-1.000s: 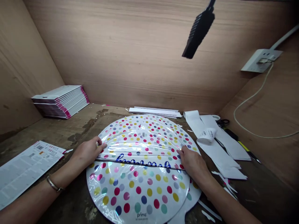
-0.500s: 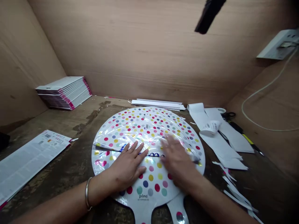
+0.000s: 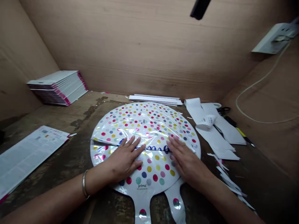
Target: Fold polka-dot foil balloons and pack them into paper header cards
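A round foil balloon (image 3: 154,179), white with coloured dots and flattened, lies on top of similar ones in front of me. Blue lettering runs across a fold in its middle, and "prima" is printed near its lower edge. Two tails point towards me. My left hand (image 3: 126,160) rests on the balloon left of centre with its fingers spread. On the right side, my right hand (image 3: 187,160) lies flat over the fold, fingers stretched out and close together. Both palms hide parts of the lettering.
A stack of printed cards (image 3: 58,88) stands at the back left, more cards (image 3: 32,155) nearer. White strips (image 3: 155,99) lie behind the balloons. Backing papers (image 3: 217,137), scissors (image 3: 225,109), a yellow-and-black tool (image 3: 243,135) and paper scraps (image 3: 230,182) are at right.
My right hand, blurred before, has moved slightly outwards to the right and now lies still, showing more lettering. My left hand stays on the balloon. The whole view has shifted slightly.
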Demonstrator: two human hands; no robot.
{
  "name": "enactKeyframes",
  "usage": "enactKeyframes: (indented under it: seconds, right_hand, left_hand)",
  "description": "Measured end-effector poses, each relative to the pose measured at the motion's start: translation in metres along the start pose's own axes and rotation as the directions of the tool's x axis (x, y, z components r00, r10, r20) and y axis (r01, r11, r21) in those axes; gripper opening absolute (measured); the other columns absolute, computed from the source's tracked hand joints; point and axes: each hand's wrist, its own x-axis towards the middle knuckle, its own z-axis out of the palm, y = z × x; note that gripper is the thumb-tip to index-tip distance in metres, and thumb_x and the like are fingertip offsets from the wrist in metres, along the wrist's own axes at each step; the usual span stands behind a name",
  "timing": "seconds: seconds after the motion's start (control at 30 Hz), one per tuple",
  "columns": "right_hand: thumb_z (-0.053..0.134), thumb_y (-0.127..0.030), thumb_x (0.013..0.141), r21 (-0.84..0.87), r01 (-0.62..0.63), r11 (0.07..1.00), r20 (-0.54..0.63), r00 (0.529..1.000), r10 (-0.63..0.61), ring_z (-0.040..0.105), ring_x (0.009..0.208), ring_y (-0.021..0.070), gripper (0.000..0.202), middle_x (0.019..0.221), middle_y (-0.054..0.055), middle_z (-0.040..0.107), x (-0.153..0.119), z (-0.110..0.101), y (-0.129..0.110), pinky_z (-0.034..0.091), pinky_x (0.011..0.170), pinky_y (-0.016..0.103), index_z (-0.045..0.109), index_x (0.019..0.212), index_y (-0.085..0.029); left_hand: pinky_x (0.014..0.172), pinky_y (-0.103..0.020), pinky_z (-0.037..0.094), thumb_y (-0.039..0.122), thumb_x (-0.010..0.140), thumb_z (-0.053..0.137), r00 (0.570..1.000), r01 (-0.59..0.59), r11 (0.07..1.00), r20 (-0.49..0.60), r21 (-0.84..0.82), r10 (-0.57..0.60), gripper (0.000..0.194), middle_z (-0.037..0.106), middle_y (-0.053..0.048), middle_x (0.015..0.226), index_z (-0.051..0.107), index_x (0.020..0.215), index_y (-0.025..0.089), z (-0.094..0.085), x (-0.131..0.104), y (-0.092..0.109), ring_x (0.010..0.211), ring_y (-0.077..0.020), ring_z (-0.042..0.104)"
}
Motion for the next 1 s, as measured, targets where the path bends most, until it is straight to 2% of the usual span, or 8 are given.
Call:
enactKeyframes:
  seconds: [0.13,0.23,0.3,0.4,0.53,0.77,0.9,1.0]
  right_hand:
    - [0.03,-0.024,0.092,0.116,-0.012,0.993,0.136,0.991,-0.004,0.033,0.133,0.0232,0.049,0.144,0.012,0.036,0.017,0.012,-0.016,0.032,0.109,0.046,0.041,0.137,-0.011]
    - [0.032,-0.029,0.091,0.14,-0.038,0.989,0.144,0.989,0.017,0.034,0.133,0.0245,0.05,0.144,0.01,0.036,0.019,0.016,-0.009,0.031,0.109,0.048,0.042,0.137,-0.012]
    - [0.036,-0.033,0.09,0.142,-0.044,0.989,0.148,0.989,0.023,0.035,0.132,0.0254,0.052,0.144,0.01,0.038,0.02,0.013,-0.007,0.031,0.109,0.047,0.043,0.136,-0.012]
    - [0.044,-0.03,0.084,0.123,-0.073,0.99,0.164,0.985,0.052,0.041,0.129,0.0265,0.053,0.141,0.011,0.042,0.025,0.004,-0.016,0.036,0.106,0.045,0.047,0.134,-0.012]
    - [0.046,-0.012,0.077,0.042,-0.136,0.99,0.177,0.976,0.126,0.053,0.116,0.0267,0.05,0.129,0.008,0.056,0.035,-0.008,-0.025,0.044,0.096,0.042,0.055,0.125,-0.018]
    - [0.039,-0.002,0.082,-0.079,-0.211,0.974,0.096,0.971,0.218,0.056,0.093,0.0254,0.033,0.094,0.011,0.068,0.025,-0.022,-0.032,0.043,0.085,0.038,0.065,0.098,-0.014]
    - [0.044,-0.001,0.079,0.021,-0.171,0.985,0.283,0.946,0.158,0.059,0.083,0.0248,0.026,0.085,0.012,0.067,0.014,-0.038,-0.088,0.047,0.075,0.036,0.065,0.087,-0.014]
    - [0.058,-0.016,0.078,0.189,-0.07,0.979,0.399,0.917,-0.012,0.06,0.095,0.0291,0.036,0.104,0.015,0.067,0.004,-0.06,-0.11,0.047,0.085,0.041,0.06,0.114,-0.012]
  left_hand:
    - [0.111,-0.05,0.019,0.049,0.092,0.034,0.971,0.236,0.967,0.013,0.095,-0.238,0.063,0.015,-0.014,0.152,0.022,0.145,0.018,-0.004,-0.034,-0.034,0.139,-0.03,0.012]
    - [0.108,-0.05,0.026,0.047,0.091,0.035,0.783,0.621,0.762,-0.096,0.184,-0.615,0.068,0.021,-0.025,0.148,0.028,0.142,0.002,-0.008,-0.07,-0.052,0.137,-0.0344,0.019]
    - [0.108,-0.051,0.026,0.042,0.089,0.041,0.708,0.706,0.673,-0.239,0.219,-0.665,0.067,0.021,-0.028,0.146,0.033,0.138,-0.002,-0.012,-0.078,-0.046,0.137,-0.0372,0.019]
    - [0.111,-0.052,0.019,0.032,0.09,0.041,0.831,0.506,0.822,-0.402,0.261,-0.385,0.056,0.02,-0.02,0.15,0.035,0.139,0.006,-0.019,-0.056,-0.017,0.139,-0.0328,0.013]
    - [0.105,-0.039,0.035,0.025,0.09,0.042,0.973,0.073,0.993,-0.226,0.097,-0.049,0.039,0.05,-0.011,0.134,0.049,0.127,0.017,-0.019,-0.007,0.012,0.123,-0.0226,0.046]
    - [0.077,-0.035,0.049,0.031,0.086,0.05,0.983,0.116,0.993,-0.143,-0.027,-0.119,0.031,0.063,-0.008,0.1,0.054,0.114,0.018,-0.022,0.019,0.005,0.09,-0.0233,0.06]
    - [0.085,-0.037,0.045,0.018,0.085,0.05,0.991,-0.053,0.998,-0.126,0.016,0.054,0.028,0.062,-0.008,0.106,0.057,0.112,0.021,-0.024,0.026,0.013,0.097,-0.0238,0.057]
    - [0.088,-0.036,0.044,0.01,0.081,0.05,0.985,-0.126,0.992,-0.118,-0.018,0.123,0.03,0.063,-0.007,0.107,0.06,0.107,0.02,-0.018,0.025,0.014,0.1,-0.0226,0.057]
